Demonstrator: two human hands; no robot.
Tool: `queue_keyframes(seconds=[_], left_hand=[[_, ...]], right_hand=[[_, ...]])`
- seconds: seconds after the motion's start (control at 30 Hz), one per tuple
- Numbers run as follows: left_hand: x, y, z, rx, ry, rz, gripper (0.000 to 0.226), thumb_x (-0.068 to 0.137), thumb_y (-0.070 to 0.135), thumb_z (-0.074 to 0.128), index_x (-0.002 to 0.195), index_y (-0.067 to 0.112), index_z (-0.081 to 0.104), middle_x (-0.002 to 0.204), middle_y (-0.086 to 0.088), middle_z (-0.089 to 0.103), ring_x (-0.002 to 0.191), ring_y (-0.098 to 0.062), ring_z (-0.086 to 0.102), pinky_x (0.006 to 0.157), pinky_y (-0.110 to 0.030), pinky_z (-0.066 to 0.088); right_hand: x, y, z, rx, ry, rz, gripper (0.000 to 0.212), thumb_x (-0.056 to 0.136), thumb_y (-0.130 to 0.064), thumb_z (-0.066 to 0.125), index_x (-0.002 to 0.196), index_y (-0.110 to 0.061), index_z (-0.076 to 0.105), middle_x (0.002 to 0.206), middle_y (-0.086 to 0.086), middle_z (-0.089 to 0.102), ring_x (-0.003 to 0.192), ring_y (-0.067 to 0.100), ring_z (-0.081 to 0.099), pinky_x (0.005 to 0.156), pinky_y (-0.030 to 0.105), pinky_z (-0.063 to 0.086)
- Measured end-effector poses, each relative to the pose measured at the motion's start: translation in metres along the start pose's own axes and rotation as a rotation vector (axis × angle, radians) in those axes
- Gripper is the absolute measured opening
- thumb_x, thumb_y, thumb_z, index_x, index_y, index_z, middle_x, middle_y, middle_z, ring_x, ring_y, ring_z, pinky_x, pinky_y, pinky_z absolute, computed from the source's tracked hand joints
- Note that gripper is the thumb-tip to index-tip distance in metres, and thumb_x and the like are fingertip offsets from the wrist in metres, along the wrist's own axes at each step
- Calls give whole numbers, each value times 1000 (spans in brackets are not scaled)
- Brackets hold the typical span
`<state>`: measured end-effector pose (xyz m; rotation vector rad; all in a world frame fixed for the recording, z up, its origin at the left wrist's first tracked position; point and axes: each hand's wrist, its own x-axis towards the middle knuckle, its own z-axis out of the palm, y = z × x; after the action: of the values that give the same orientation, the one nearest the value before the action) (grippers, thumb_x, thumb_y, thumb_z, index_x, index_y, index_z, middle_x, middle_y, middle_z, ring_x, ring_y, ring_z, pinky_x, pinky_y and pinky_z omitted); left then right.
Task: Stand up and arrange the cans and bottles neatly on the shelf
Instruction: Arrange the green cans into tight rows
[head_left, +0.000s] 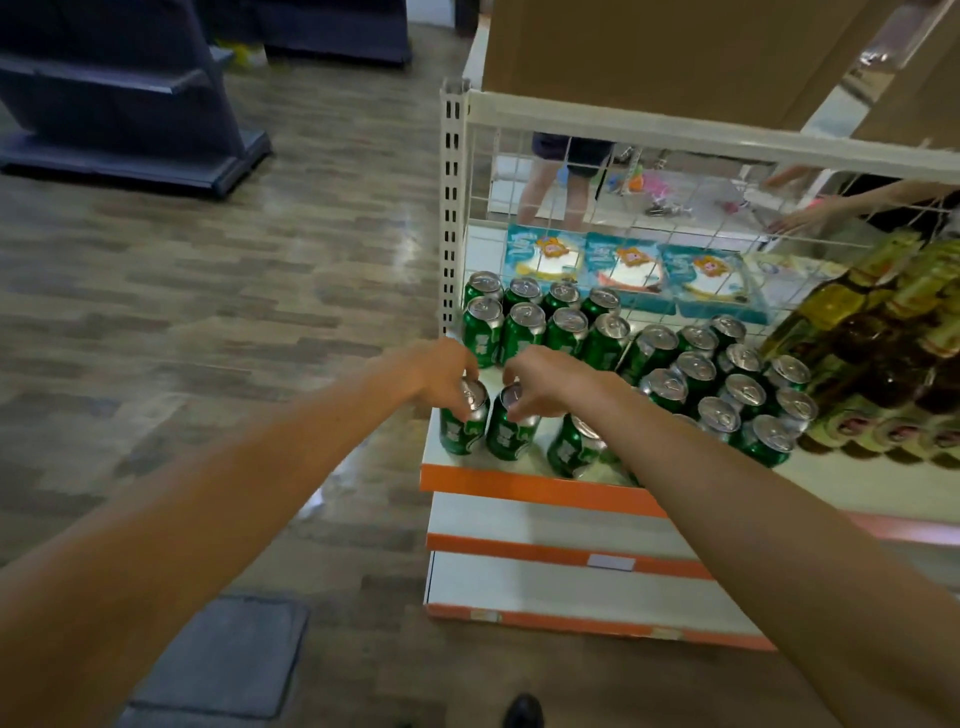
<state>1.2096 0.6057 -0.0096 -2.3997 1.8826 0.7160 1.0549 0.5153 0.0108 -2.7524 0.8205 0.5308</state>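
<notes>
Fingers (470, 382) of the left hand (439, 369) curl over the silver top of a green aluminium drink can (464, 436) standing at the near-left corner of the white shelf with an orange front edge (519, 480). The right hand (550, 382) grips the rim of a second green can (511, 441) just to its right. Farther back, upright green cans form a tidy block (524, 322) at far left and a looser cluster (727, 384) to the right, beside blurred dark bottles with yellow labels (857, 338).
</notes>
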Motion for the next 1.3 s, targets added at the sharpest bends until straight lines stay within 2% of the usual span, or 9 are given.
queue_keyframes(seconds=[0.07, 0.17, 0.27, 0.37, 0.47, 0.63, 0.7, 0.83, 1.3], left_hand=[[3, 2, -2, -15, 20, 5, 70, 72, 37, 84, 134, 17, 57, 132, -9, 57, 113, -27, 58, 89, -35, 50], [10, 5, -7, 3, 21, 42, 69, 75, 22, 82, 138, 16, 54, 129, -10, 57, 111, -29, 59, 88, -35, 51], [14, 10, -10, 72, 34, 100, 59, 81, 13, 74, 137, 17, 55, 124, -11, 57, 104, -29, 60, 87, -40, 54], [18, 11, -9, 71, 30, 71, 61, 80, 14, 75, 138, 19, 53, 128, -9, 55, 108, -28, 59, 87, -38, 53], [17, 10, -11, 34, 35, -14, 62, 80, 32, 79, 134, 15, 56, 127, -9, 58, 112, -28, 58, 91, -38, 51], [20, 7, -5, -6, 97, -92, 62, 76, 56, 76, 114, 8, 65, 106, -9, 67, 95, -25, 64, 85, -42, 55], [21, 8, -5, 7, 82, -100, 61, 78, 55, 74, 117, 9, 64, 109, -9, 67, 97, -25, 63, 85, -42, 55], [20, 10, -12, 15, 25, 11, 73, 79, 34, 81, 143, 18, 49, 140, -9, 53, 126, -30, 52, 102, -41, 46], [33, 9, -20, 22, 63, 19, 67, 76, 27, 82, 137, 19, 56, 132, -6, 60, 117, -26, 57, 96, -39, 51]], right_hand=[[3, 5, -3, -18, -6, -17, 35, 78, -17, 70, 110, -6, 67, 114, 12, 65, 100, 33, 66, 83, 49, 58], [8, 15, -6, -17, -6, -40, 44, 84, -5, 66, 126, -17, 59, 125, 4, 48, 104, 27, 56, 86, 38, 53], [10, 22, -4, 9, -14, -51, 52, 87, -7, 65, 133, -25, 53, 127, 3, 40, 108, 24, 50, 88, 35, 49], [10, 22, -2, -4, 25, -42, 49, 87, -16, 67, 133, -19, 53, 126, 4, 45, 106, 25, 55, 90, 41, 52], [8, 21, -4, -21, 68, -20, 35, 86, -18, 62, 117, -4, 62, 116, 14, 58, 96, 35, 63, 84, 51, 55], [9, 16, -5, -22, 93, 61, 37, 86, -35, 62, 113, -10, 61, 104, 8, 61, 86, 29, 64, 76, 45, 57], [10, 15, -4, -46, 117, 93, 39, 85, -43, 63, 110, -12, 61, 102, 7, 61, 85, 27, 63, 72, 39, 56], [14, 17, 3, -29, 137, 120, 27, 89, -33, 62, 102, -9, 60, 98, 10, 60, 81, 29, 62, 58, 33, 44], [20, 28, -1, 38, 102, 93, 38, 78, -22, 76, 112, -11, 64, 105, 7, 65, 90, 27, 64, 77, 40, 58]])
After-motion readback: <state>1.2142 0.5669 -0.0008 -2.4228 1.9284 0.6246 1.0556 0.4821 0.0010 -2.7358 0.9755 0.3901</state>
